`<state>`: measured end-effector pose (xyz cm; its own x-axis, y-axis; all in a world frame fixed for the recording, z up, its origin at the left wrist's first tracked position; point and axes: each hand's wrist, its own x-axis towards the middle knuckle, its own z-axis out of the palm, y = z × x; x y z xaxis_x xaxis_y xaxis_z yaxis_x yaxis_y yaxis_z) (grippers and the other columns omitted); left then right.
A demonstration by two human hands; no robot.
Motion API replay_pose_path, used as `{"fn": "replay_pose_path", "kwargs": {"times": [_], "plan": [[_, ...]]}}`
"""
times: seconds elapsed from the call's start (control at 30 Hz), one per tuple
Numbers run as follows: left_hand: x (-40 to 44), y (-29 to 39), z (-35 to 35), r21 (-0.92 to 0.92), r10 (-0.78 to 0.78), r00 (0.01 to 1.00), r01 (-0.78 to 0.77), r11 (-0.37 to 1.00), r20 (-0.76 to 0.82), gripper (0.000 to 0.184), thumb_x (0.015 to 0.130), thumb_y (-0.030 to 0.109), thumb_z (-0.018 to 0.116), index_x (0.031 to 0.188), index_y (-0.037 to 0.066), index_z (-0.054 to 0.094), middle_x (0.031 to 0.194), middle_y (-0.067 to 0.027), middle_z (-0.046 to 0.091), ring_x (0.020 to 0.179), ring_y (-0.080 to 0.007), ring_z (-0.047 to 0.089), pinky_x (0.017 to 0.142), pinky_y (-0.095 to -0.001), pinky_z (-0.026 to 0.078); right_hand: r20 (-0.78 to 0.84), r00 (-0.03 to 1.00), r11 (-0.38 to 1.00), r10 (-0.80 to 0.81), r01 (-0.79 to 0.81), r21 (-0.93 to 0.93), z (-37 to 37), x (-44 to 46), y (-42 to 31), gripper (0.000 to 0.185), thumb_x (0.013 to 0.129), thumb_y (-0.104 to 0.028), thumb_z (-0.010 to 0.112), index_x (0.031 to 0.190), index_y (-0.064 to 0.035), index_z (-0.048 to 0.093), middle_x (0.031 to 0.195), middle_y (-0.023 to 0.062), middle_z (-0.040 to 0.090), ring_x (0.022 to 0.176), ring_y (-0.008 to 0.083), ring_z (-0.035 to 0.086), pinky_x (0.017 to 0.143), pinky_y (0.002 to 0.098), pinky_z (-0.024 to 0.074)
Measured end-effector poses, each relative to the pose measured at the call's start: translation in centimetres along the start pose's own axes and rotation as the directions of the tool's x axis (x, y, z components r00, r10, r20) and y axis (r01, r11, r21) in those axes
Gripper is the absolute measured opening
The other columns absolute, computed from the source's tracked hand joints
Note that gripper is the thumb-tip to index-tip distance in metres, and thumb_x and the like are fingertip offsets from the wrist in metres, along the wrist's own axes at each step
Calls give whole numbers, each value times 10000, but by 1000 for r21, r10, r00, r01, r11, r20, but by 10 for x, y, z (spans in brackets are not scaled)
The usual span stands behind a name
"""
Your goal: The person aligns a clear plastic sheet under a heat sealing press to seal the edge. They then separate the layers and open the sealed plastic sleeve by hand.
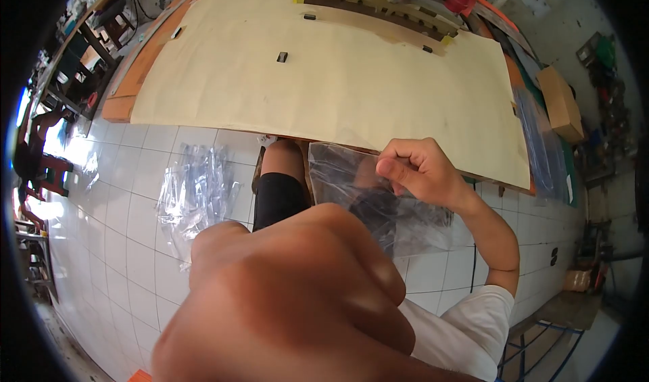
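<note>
My right hand point(422, 172) is above the front edge of the table, its thumb and fingers pinched on a clear plastic sheet point(338, 179). The sheet hangs in front of the table, over my lap, with creases and see-through folds. Very close to the camera, my left hand point(284, 294) fills the lower middle of the view, blurred. Its fingers are bent and closed, and whatever they may hold is hidden. Left of my knee, a heap of clear plastic point(196, 196) lies lower down, over the white tiles.
A table covered in cream paper point(223, 78) spans the front, with small black blocks point(282, 57) on it. A long slotted bar point(378, 10) and red-and-green equipment point(460, 2) are at its far side. Plastic sheets point(541, 145) and a cardboard box point(560, 105) stand at the right.
</note>
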<state>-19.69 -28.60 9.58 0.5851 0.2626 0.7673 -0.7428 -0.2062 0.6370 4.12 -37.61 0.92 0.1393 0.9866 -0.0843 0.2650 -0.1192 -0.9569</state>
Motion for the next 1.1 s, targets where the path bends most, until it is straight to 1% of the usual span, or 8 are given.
{"fn": "replay_pose_path", "kwargs": {"times": [0.17,0.47,0.73,0.83,0.87,0.93,1.0,1.1], "plan": [[-4,-17,-9,-140,-24,999,18,990,-36,192,876,52,712,957,-1,546,783,-72,631,634,-87,537,563,-229,420,-1,1000,998,-15,15,-57,6,-6,-6,272,989,-252,648,879,-3,645,665,-5,598,576,49,539,526,214,428],[-16,-101,-40,-649,-645,757,437,622,-109,206,1028,218,568,996,14,583,761,-55,644,612,-80,548,542,-203,442,-49,998,999,-37,36,-24,15,-3,4,282,966,-260,682,862,2,666,616,1,600,535,48,541,476,221,408],[-20,-118,-45,-716,-590,807,394,576,-30,329,1076,296,454,1017,9,603,830,-76,679,638,-103,568,576,-230,475,-65,993,995,-94,91,-46,17,0,4,233,954,-209,695,864,4,668,573,4,581,503,50,511,463,232,389],[-17,-115,-49,-470,-591,795,473,745,-136,332,994,332,613,1064,8,615,882,-110,688,723,-174,630,665,-284,520,-87,992,995,-91,88,-40,16,-3,4,199,936,-178,707,859,2,671,585,20,598,504,56,512,469,247,394],[-8,-113,-53,222,-295,948,316,922,-123,374,909,325,704,1095,11,618,917,-129,691,791,-217,655,720,-309,528,-91,984,978,-153,137,-159,15,-4,2,182,924,-166,713,859,0,673,596,35,609,505,66,517,477,256,401],[-4,-113,-59,776,-50,992,-58,628,116,462,824,317,796,1127,15,621,952,-149,693,858,-259,680,776,-334,536,-101,972,945,-213,179,-275,15,-7,-3,166,912,-154,719,858,-3,676,608,50,620,507,77,522,485,266,407],[-9,-119,-63,625,-355,918,174,761,177,611,657,236,893,1164,34,620,955,-150,707,890,-322,695,802,-347,540,-104,962,912,-254,202,-356,16,-9,-12,156,892,-148,732,856,-5,678,619,75,626,498,124,536,495,290,416],[-12,-132,-75,414,-522,818,400,817,241,349,717,84,849,1012,4,681,852,-109,732,802,-203,711,725,-283,532,-65,967,871,-248,193,-452,16,-12,-20,219,891,-231,744,861,-23,683,686,91,655,554,188,578,538,310,452]]}}
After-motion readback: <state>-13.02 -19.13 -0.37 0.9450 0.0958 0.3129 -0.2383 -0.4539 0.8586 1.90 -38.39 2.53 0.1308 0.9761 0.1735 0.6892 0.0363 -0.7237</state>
